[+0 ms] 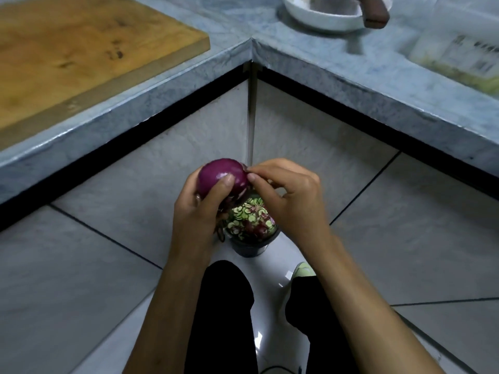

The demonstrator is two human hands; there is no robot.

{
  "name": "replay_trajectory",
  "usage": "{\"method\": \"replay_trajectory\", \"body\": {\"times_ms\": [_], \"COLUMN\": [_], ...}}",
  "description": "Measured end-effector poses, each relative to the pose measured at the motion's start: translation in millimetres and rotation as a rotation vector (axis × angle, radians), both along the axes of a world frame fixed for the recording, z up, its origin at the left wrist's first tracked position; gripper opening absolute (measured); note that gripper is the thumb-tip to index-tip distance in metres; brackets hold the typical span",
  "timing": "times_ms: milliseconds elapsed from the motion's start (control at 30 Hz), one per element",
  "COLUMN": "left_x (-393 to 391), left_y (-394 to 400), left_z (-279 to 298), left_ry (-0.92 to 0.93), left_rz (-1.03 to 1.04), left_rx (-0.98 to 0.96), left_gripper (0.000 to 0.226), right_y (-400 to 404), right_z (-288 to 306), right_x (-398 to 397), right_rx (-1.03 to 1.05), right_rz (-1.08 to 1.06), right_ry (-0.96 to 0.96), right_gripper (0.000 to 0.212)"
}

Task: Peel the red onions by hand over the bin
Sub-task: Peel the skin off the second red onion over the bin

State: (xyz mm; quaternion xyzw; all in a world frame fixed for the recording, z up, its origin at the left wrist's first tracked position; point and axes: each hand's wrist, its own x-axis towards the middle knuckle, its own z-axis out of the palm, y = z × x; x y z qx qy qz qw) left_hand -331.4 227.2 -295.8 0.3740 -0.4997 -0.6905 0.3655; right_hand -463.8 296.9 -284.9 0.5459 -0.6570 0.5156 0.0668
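A glossy purple red onion (220, 176) is held low in the counter corner. My left hand (199, 209) grips it from below and the side, thumb across its front. My right hand (289, 193) pinches a bit of skin at the onion's right end with thumb and forefinger. Loose strips of skin hang down under the onion. Directly beneath stands a small dark bin (249, 245), filled with green vegetable slices and purple onion skins.
A grey stone counter (151, 103) wraps the corner. On it lie a wooden chopping board (81, 49), a white bowl (324, 20) with a brown knife handle (374, 10), and a plastic package (459, 58). My dark-trousered legs and tiled floor are below.
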Motion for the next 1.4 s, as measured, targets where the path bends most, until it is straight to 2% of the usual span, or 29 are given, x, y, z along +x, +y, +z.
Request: {"method": "replay_trajectory", "body": {"times_ms": [67, 100, 200, 300, 367, 467, 567, 667, 800, 967, 1100, 1333, 1400], "left_x": [10.3, 15.0, 26.2, 31.2, 32.7, 33.5, 32.7, 32.4, 36.1, 42.3, 42.2, 31.5, 30.0], "left_y": [1.4, 1.6, 2.2, 3.5, 4.8, 6.4, 8.7, 9.7, 9.1, -0.9, -6.5, -15.3, -20.3], "left_z": [-1.0, -1.6, -2.7, -5.2, -8.1, -10.9, -12.6, -15.9, -15.2, -15.5, -24.7, -47.1, -54.3], "left_ry": [0.017, 0.027, 0.051, 0.083, 0.118, 0.115, 0.099, 0.096, 0.068, 0.056, 0.061, 0.141, 0.142], "left_rz": [-0.002, -0.003, -0.004, -0.030, -0.047, -0.073, -0.097, -0.099, -0.120, -0.138, -0.140, -0.124, -0.112], "left_rx": [0.036, 0.060, 0.113, 0.129, 0.141, 0.141, 0.121, 0.086, 0.001, -0.091, -0.062, 0.091, 0.122], "left_gripper": [0.039, 0.044, 0.064, 0.060, 0.062, 0.066, 0.072, 0.063, 0.062, 0.061, 0.061, 0.065, 0.066], "right_y": [-2.6, -3.6, -4.1, -1.6, 1.7, 8.5, 15.2, 18.9, 20.0, 14.7, 5.7, -16.9, -22.2], "right_z": [-0.4, -0.3, -0.2, -0.2, -0.1, -2.3, -4.0, -4.2, -3.5, -9.3, -10.3, -33.5, -48.8], "right_x": [8.2, 11.8, 21.9, 27.4, 27.5, 27.4, 29.6, 29.5, 28.0, 21.7, 14.0, -7.0, -20.0], "right_rx": [0.024, 0.047, 0.128, 0.137, 0.124, 0.176, 0.247, 0.241, 0.221, 0.136, 0.194, 0.363, 0.448], "right_rz": [-0.014, -0.010, 0.030, 0.062, 0.068, 0.070, 0.116, 0.082, 0.094, 0.126, 0.119, 0.073, 0.068], "right_ry": [-0.016, -0.077, -0.386, -0.694, -0.799, -0.732, -0.671, -0.618, -0.615, -0.484, -0.385, -0.549, -0.540], "right_gripper": [0.008, 0.009, 0.010, 0.014, 0.016, 0.016, 0.006, 0.026, 0.030, 0.011, 0.007, 0.010, 0.011]}}
